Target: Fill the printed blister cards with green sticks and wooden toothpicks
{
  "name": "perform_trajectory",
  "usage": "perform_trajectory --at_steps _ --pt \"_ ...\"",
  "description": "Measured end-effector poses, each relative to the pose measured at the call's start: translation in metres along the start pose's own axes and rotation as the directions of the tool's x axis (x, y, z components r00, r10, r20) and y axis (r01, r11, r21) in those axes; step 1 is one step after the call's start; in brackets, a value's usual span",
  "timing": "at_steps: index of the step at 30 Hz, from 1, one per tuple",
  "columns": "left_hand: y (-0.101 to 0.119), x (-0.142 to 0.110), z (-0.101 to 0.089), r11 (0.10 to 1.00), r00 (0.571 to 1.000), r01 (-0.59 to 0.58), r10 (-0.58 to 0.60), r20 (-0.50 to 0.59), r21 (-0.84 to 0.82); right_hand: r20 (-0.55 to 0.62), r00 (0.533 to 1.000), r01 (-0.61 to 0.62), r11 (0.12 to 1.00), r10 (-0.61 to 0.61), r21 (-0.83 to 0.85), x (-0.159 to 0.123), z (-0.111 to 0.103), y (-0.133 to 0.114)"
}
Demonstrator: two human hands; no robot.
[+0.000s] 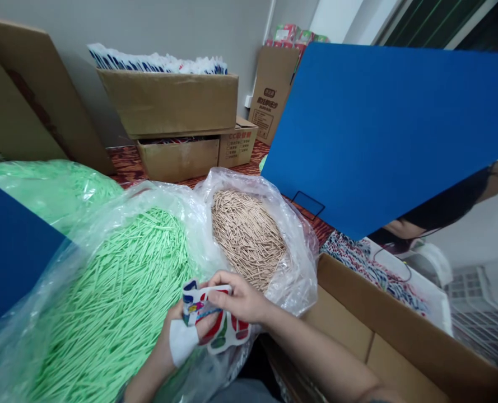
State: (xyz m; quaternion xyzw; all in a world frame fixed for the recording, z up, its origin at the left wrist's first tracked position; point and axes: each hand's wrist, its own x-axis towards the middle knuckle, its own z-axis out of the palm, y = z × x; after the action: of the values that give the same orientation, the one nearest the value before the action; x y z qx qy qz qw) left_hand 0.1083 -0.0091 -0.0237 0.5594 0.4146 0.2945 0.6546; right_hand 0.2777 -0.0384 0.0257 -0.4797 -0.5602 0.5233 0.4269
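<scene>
My left hand (173, 314), with a white wrap (183, 341) around it near the wrist, is closed on a colourful printed card (192, 307), which curls up at its far edge. From the right, my right hand (241, 299) pinches the same card between thumb and fingers. A lower part of the printed piece, with red and green shapes, hangs below my right hand; I cannot tell if it is one piece or several. Both hands are above the near edge of a clear bag of light green sticks (126, 291) and a clear bag of brown sticks (249, 235).
An open cardboard box (358, 313) stands at right. A large blue board (378, 129) rises behind it, with part of a person (446, 201) beyond. Another blue panel (13, 252) is at left. Filled cardboard boxes (173, 103) are stacked by the wall.
</scene>
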Motion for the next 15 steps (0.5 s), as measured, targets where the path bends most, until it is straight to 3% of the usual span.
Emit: perform_trajectory --at_steps 4,6,10,12,15 --pt "0.003 0.001 -0.005 0.996 0.99 0.085 -0.082 0.111 -0.02 -0.086 0.97 0.167 0.884 -0.226 -0.437 0.004 -0.008 -0.002" --pt "0.007 0.0 -0.003 0.994 0.985 0.077 -0.065 0.162 -0.073 -0.047 0.945 0.248 0.8 -0.325 -0.547 0.005 -0.008 -0.005" --pt "0.013 0.001 0.003 0.994 0.99 0.053 -0.04 0.134 -0.092 0.067 0.915 0.338 0.665 -0.398 -0.666 0.005 -0.005 -0.01" --pt "0.011 0.001 0.003 0.995 0.994 0.056 -0.048 0.099 -0.08 0.135 0.907 0.388 0.67 -0.399 -0.633 0.004 -0.006 -0.011" --pt "0.005 0.002 0.001 0.99 0.995 0.101 -0.099 0.028 -0.094 0.187 0.928 0.372 0.8 -0.321 -0.47 0.008 -0.02 -0.004"
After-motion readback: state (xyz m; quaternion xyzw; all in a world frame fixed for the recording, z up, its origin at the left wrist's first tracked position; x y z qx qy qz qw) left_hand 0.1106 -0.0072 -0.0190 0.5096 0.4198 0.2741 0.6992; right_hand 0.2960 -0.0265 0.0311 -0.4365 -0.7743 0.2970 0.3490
